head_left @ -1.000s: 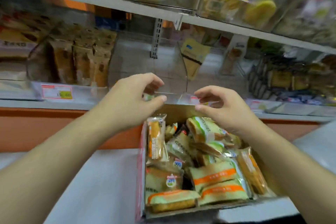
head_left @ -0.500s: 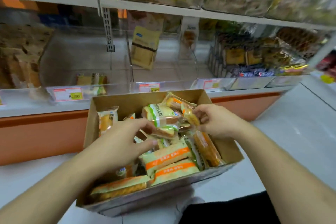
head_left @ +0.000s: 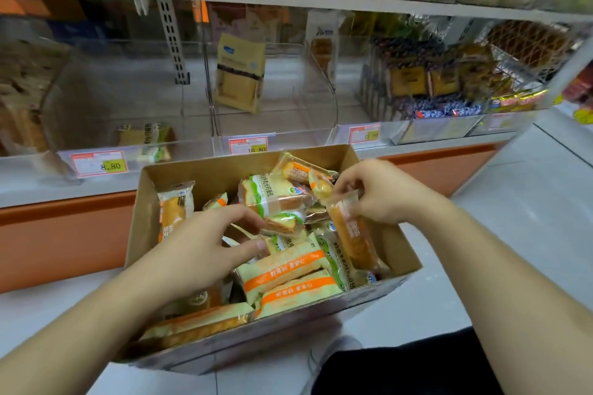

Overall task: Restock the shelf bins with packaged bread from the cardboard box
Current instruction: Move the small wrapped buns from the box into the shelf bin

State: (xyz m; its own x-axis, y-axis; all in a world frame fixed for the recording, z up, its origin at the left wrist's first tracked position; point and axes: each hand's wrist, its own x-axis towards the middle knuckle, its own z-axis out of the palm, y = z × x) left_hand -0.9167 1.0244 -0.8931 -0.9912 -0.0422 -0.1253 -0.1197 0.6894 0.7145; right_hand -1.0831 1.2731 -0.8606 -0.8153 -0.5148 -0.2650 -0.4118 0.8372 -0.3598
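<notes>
An open cardboard box [head_left: 199, 176] sits in front of me, filled with several wrapped bread packets, green-banded and orange-banded. My left hand [head_left: 205, 250] reaches into the middle of the box, thumb and fingers closing round the end of a green-banded sliced bread packet [head_left: 276, 202]. My right hand [head_left: 382, 192] pinches the top end of a long orange-labelled bread packet [head_left: 353, 237] that stands tilted at the box's right side. Behind the box, a clear shelf bin [head_left: 128, 99] holds one green-banded packet [head_left: 147, 141].
A middle clear bin [head_left: 288, 125] holds an upright yellow bag [head_left: 240, 74]. Bins to the right hold dark and yellow packaged goods [head_left: 433, 83]. Price tags [head_left: 247, 144] line the shelf edge. An orange base panel [head_left: 61, 234] runs below, with white floor around.
Both hands dropped from the shelf bin's front edge into the box. The left went to the green-banded packet, the right took the orange-labelled packet. The view swung so the box sits central.
</notes>
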